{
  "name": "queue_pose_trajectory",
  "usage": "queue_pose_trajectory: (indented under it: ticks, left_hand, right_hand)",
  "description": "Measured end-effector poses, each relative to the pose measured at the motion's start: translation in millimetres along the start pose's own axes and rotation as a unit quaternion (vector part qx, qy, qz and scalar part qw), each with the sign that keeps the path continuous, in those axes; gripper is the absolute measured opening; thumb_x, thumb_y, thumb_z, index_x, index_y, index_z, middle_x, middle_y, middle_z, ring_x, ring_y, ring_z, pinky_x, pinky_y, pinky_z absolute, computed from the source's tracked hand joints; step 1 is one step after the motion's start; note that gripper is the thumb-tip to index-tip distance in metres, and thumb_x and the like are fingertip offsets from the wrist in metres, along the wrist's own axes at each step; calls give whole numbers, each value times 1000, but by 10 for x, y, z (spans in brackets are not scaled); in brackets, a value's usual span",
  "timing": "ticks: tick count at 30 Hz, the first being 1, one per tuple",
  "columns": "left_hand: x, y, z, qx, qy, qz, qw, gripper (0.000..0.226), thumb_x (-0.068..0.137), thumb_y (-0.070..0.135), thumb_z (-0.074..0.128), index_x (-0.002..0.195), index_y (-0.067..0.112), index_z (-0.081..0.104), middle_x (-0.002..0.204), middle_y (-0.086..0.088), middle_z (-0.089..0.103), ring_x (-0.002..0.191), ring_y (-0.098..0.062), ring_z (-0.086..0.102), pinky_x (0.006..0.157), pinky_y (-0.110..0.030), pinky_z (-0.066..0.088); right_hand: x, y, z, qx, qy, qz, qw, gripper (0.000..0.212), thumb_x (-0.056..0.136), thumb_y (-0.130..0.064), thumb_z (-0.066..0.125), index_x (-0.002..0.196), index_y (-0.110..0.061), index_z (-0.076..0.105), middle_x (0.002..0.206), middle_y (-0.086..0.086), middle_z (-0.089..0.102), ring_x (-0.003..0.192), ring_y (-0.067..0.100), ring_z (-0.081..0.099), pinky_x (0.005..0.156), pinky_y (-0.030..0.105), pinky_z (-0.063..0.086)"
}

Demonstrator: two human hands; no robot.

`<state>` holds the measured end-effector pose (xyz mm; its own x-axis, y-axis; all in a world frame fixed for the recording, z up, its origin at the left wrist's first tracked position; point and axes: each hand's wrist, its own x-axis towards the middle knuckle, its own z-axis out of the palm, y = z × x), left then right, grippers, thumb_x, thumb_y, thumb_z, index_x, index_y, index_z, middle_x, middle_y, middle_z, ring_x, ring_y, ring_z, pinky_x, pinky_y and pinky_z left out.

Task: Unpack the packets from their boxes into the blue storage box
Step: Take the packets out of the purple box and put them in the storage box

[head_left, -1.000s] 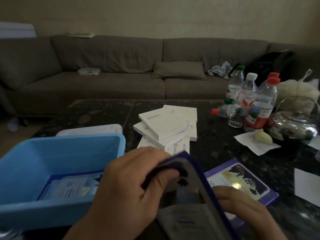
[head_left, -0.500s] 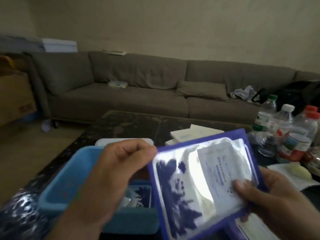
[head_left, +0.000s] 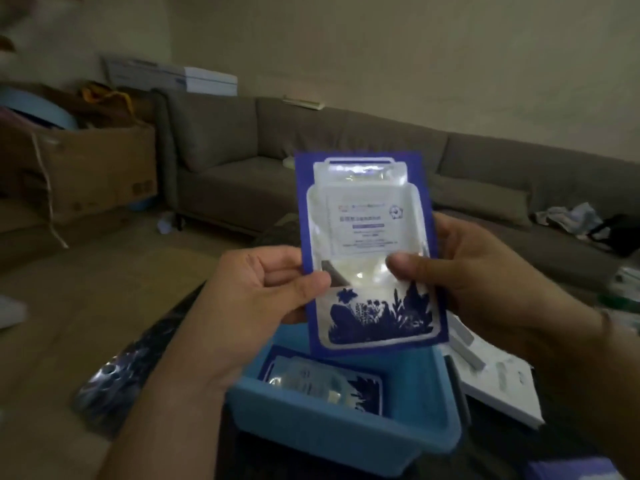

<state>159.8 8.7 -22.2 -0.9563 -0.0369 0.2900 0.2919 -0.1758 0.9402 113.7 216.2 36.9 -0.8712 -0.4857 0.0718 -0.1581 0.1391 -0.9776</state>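
I hold a blue-and-silver packet (head_left: 367, 244) upright in front of me, above the blue storage box (head_left: 332, 434). My left hand (head_left: 256, 299) pinches its left edge and my right hand (head_left: 485, 278) grips its right side, thumb on the front. Inside the box lies another packet (head_left: 322, 379) of the same kind, flat on the bottom. White boxes (head_left: 498, 382) lie on the table to the right of the storage box, partly hidden by my right arm.
The dark table (head_left: 131, 368) edge runs along the left of the storage box, with wooden floor beyond. A grey sofa (head_left: 242, 161) stands behind, a cardboard carton (head_left: 90, 168) at the far left, and clothes and a dark bag (head_left: 588, 223) on the sofa's right end.
The packet has been turned upright and lifted higher, both hands now on its sides. The view has swung left, so the bottles and most white boxes have left the frame.
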Motion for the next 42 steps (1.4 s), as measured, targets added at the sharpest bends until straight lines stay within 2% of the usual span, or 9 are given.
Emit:
queue_pose_trajectory:
  ticks: [7,11,16,21,25,29,33,38,42]
  left_hand:
    - [4,-74,-290,-10,58,5,998,21,73,18,65,92,16,72,87,-4,78,77,-17,74,62,-24,59]
    - [15,-141,-433,97,102,-46,989,16,90,21,61,83,19,75,86,2,77,84,-14,73,74,-31,59]
    - [31,-140,-496,242,145,-83,956,13,91,40,58,101,38,65,97,23,65,92,9,56,67,-16,39]
    - [45,-201,-505,289,72,-82,951,24,89,47,58,111,39,63,108,26,62,107,8,53,87,-20,42]
    - [43,-218,-492,307,36,-85,947,31,87,51,57,117,40,60,117,25,60,116,4,51,106,-36,41]
    - [42,-227,-523,305,35,-80,948,33,86,53,58,116,40,61,111,25,61,110,7,53,104,-34,43]
    - [45,-244,-543,293,22,-82,952,36,84,54,58,117,39,61,113,22,63,110,4,56,97,-29,46]
    - [82,-290,-479,320,36,-79,943,30,91,47,55,119,38,59,117,20,61,111,3,54,100,-32,45]
    - [90,-306,-448,333,30,-79,939,28,92,47,55,119,40,59,115,23,60,110,4,53,101,-35,45]
  right_hand:
    - [318,78,9,-201,-90,32,975,31,82,-7,64,111,-16,62,100,7,75,92,26,73,82,42,59]
    - [509,198,25,-288,-94,47,952,29,86,-4,64,110,-22,62,99,-2,75,89,16,73,80,38,59]
    - [619,528,170,-427,-192,116,876,28,89,-19,65,111,-36,58,103,-10,69,92,2,69,75,24,58]
    - [687,901,418,-530,-249,120,801,35,86,-27,69,118,-29,56,112,-8,64,96,8,64,82,24,53]
    - [745,1047,494,-549,-223,104,799,56,85,-33,70,135,-33,43,126,-8,56,110,10,56,91,26,48]
    - [648,977,485,-549,-194,20,813,67,87,-31,69,144,-37,33,137,-13,51,123,6,49,105,28,43]
    - [521,1011,452,-616,-290,-47,731,60,87,-30,67,141,-38,40,142,-12,42,128,9,43,109,32,38]
    - [516,1190,478,-641,-374,19,670,86,92,-26,62,150,-48,2,159,-5,4,144,24,18,119,43,19]
    - [567,1252,556,-662,-393,28,637,75,97,-23,52,151,-45,4,159,7,-4,143,35,15,117,48,18]
